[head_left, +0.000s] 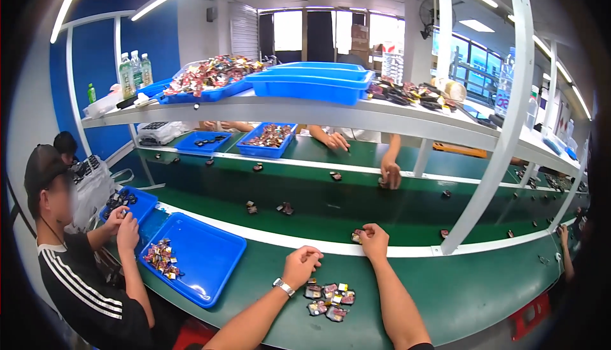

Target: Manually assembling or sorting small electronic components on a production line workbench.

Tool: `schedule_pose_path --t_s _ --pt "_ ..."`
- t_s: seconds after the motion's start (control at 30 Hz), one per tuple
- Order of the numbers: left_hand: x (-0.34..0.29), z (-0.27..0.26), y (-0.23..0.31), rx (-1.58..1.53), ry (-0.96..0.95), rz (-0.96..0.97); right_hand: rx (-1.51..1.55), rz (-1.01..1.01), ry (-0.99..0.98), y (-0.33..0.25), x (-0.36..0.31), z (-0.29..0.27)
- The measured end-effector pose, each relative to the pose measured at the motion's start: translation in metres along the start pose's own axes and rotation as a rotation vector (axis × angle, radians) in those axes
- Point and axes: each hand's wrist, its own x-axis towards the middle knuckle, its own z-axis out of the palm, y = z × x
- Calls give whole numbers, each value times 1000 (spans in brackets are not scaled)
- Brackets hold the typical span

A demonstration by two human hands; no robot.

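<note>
While reaching past the white strip, pinched a small packet in right hand, left hand curled empty above the packet pile; judged light, crinkly, best taken by edges.

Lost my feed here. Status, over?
Left hand fisted, empty, beside packet pile. Right hand pinching a packet at belt edge. Nothing blocking.

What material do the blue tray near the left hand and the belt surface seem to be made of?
The blue tray looks like moulded plastic: glossy, uniform colour, rounded rim. The green belt seems rubber or vinyl, smooth with soft light reflections, though I cannot be sure.
</note>
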Motion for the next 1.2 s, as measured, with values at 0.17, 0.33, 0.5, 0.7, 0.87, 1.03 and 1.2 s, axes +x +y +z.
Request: schedule_pose_path --t_s 0.17,0.33,0.5,0.7,0.87,1.03,1.2 --pt "-1 -8 2 57 82 5 -378 -414 133 -26 0 16" --pt "0 -4 6 61 190 94 -166 -309 -299 -49 8 78" --pt "5 -21 0 126 337 202 -317 -433 -388 -62 17 175" --pt "11 -19 -4 83 375 206 -256 -249 -388 -61 27 194" --pt "14 -30 -13 23 432 150 52 -223 -520 -75 3 106" --pt "17 -36 -5 -144 176 17 120 -298 -612 -100 -50 -9" --pt "4 -22 10 -235 -488 -251 66 -429 -663 -102 -83 -40"
